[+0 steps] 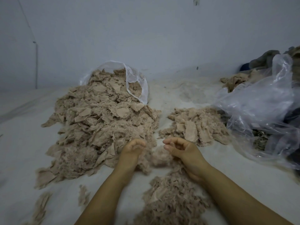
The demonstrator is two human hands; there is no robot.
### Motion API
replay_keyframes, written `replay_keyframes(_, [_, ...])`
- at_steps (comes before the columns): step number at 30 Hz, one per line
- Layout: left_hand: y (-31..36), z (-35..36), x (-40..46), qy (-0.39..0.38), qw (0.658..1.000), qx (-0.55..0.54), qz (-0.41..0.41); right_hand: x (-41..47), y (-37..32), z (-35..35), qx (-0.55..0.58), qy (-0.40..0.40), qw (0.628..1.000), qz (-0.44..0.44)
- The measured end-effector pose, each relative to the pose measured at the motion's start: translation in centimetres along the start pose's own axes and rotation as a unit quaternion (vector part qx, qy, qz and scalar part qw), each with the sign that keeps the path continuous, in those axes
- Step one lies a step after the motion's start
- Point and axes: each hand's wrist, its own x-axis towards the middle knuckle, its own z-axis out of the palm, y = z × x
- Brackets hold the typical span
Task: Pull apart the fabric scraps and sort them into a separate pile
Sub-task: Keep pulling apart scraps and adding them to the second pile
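Teasing the fluffy clump at lower centre: left hand and right hand pinching it, best pulled gently outward, then dropped onto the right-hand pile.

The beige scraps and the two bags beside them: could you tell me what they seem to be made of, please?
The beige scraps look like thin woven or net fabric, matte, with frayed fuzzy edges; the exact fibre cannot be told. The bag behind the big pile and the crumpled bag on the right look like thin clear plastic film: glossy, creased, with contents showing through.
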Motion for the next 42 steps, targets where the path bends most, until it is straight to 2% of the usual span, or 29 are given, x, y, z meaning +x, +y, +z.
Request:
replay_keyframes(2, [0.2, 0.3, -0.3, -0.007, 0.998, 0.059, 0.021, 0.0, -0.2, -0.2, 0.017, -0.004, 1.000, 0.003])
replay_keyframes(5, [0.6, 0.7, -1.3, -0.102, 0.988, 0.113, 0.030, -0.2, -0.3, -0.1, 0.024, -0.017, 1.000, 0.009])
replay_keyframes(7, [0.4, 0.9, -1.5, -0.138, 0.983, 0.118, 0.025, -0.2, -0.2, 0.0, 0.014, -0.019, 1.000, 0.004])
replay_keyframes(12, [0.3, 0.3, -1.1, -0.080, 0.990, 0.115, 0.007, -0.3, -0.1, 0.1, -0.040, -0.006, 0.998, -0.055])
replay_keyframes(14, [0.1, 0.0, -0.8, -0.086, 0.993, 0.080, -0.022, -0.4, -0.1, 0.2, -0.084, 0.008, 0.991, -0.099])
replay_keyframes(17, [-0.1, 0.1, -0.7, -0.158, 0.984, -0.036, -0.071, -0.5, -0.2, 0.4, -0.123, 0.011, 0.980, -0.156])
replay_keyframes(19, [-0.1, 0.3, -0.9, -0.188, 0.978, -0.039, -0.079, -0.5, -0.1, 0.4, -0.146, 0.013, 0.972, -0.184])
replay_keyframes(21, [-0.3, 0.8, -0.9, -0.172, 0.981, -0.049, -0.080, -0.5, 0.1, 0.4, -0.177, 0.017, 0.962, -0.205])
replay_keyframes(24, [-0.3, 1.1, -0.6, -0.087, 0.989, -0.097, -0.072, -0.5, 0.5, 0.4, -0.225, 0.001, 0.949, -0.222])
replay_keyframes(27, [0.3, 0.7, -0.2, -0.008, 0.983, -0.169, -0.072, -0.5, 0.6, 0.3, -0.261, -0.020, 0.940, -0.218])
replay_keyframes(29, [0.6, 0.4, -0.1, 0.018, 0.980, -0.188, -0.067, -0.6, 0.5, 0.1, -0.267, -0.049, 0.943, -0.193])
replay_keyframes(32, [0.7, 0.2, -0.2, -0.004, 0.976, -0.207, -0.067, -0.6, -0.1, -0.1, -0.223, -0.090, 0.963, -0.121])
replay_keyframes(34, [0.8, 0.3, -0.3, -0.040, 0.974, -0.210, -0.069, 0.0, -0.3, -0.4, -0.172, -0.052, 0.979, -0.094])
replay_keyframes(36, [0.6, 0.4, -0.6, -0.075, 0.980, -0.176, -0.058, 0.1, -0.3, -0.2, -0.121, -0.011, 0.990, -0.067])
replay_keyframes(38, [0.3, 0.8, -0.8, -0.093, 0.988, -0.120, -0.034, 0.0, 0.1, 0.1, -0.107, -0.020, 0.994, -0.033])
replay_keyframes(40, [-0.1, 1.2, -1.1, -0.087, 0.994, -0.063, -0.006, -0.3, 0.4, 0.6, -0.129, -0.039, 0.990, -0.032])
replay_keyframes(42, [-0.2, 1.5, -1.1, -0.068, 0.996, -0.049, 0.007, -0.3, 0.5, 1.0, -0.129, -0.016, 0.990, -0.050])
